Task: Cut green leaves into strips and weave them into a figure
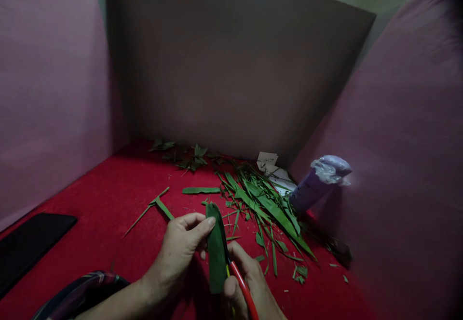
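Between the thumb and fingers of my left hand (186,243) is a strip of green leaf (217,262), hanging upright near the bottom centre. My right hand (249,276) grips a pair of scissors (243,284) with red and yellow handles. The dark blades run up along the leaf strip's right edge; whether they are apart is hard to see. A thin leaf stalk (164,207) lies just left of my left hand. Beyond the hands, another cut leaf strip (201,191) rests flat on the red cloth (119,185).
A heap of long green leaves (267,204) with scraps spreads to the right. Behind it lie white papers (277,175) and a purple cylinder (314,182) wrapped in plastic. Small leafy sprigs (195,158) sit at the back. A black flat object (36,243) is at left.
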The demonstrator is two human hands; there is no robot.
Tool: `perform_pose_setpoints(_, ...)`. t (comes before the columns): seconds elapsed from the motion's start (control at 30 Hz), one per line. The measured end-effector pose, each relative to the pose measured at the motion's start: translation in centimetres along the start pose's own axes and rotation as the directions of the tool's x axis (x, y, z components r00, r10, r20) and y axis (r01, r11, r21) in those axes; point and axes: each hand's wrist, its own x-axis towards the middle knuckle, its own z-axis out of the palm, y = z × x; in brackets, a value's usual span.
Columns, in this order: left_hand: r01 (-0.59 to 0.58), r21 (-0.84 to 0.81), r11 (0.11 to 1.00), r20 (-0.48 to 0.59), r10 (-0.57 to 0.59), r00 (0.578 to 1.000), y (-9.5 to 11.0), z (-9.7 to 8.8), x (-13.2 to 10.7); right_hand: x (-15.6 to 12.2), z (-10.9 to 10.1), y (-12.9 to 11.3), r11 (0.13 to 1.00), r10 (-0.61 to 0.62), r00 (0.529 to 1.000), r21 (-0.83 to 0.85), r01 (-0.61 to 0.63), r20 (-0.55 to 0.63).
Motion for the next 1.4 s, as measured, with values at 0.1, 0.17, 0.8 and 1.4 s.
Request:
perform_pose_setpoints(0.1, 0.008, 0.003, 1.000, 0.023, -0.008, 1.000, -0.11, -0.06, -0.09, 0.06, 0.16, 0.33, 0.999, -0.020, 1.000, 0.027, 0.020, -0.010)
perform_pose_setpoints(0.17, 0.007, 0.005, 1.000, 0.032, -0.007, 0.999, -0.16, -0.12, -0.10, 0.05, 0.26, 0.43, 0.998, -0.029, 0.998, 0.048, 0.032, -0.047)
perform_pose_setpoints(0.8, 0.080, -0.031, 0.996, 0.103, -0.076, 0.992, -0.42, -0.08, -0.20, 0.19, 0.22, -0.02, 0.998, -0.040, 0.999, 0.043, 0.041, -0.014)
perform_pose_setpoints(1.4, 0.096, -0.027, 0.995, 0.133, -0.091, 0.987, -0.49, -0.07, -0.24, -0.10, 0.47, -0.20, 0.989, 0.043, 0.995, 0.145, -0.030, -0.088)
